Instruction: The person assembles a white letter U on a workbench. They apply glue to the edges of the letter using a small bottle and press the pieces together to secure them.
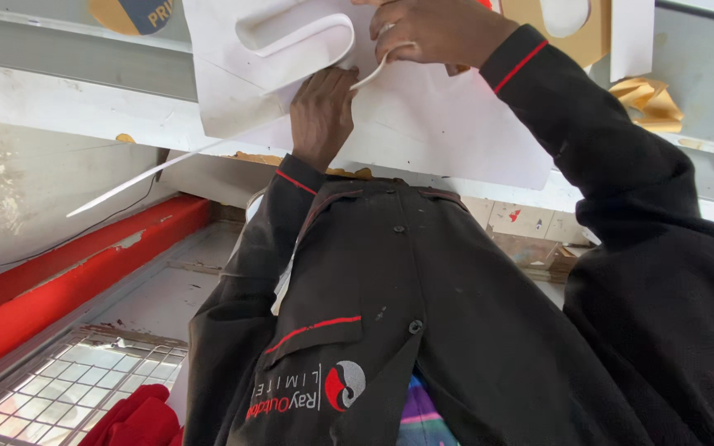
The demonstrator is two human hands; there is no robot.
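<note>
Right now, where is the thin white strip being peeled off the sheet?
In the head view it sits top centre: the thin white strip curls between the right hand above and the left hand below, against the white sheet.

I count two hands: my left hand (321, 111) and right hand (431, 29), both on one white sheet (423, 124) at the far side. One thin white strip (138, 180) trails left. One crumpled yellow paper (648, 103) lies far right, one red cloth (134, 419) near left, and one wire grille (59, 388) beside it.
</note>
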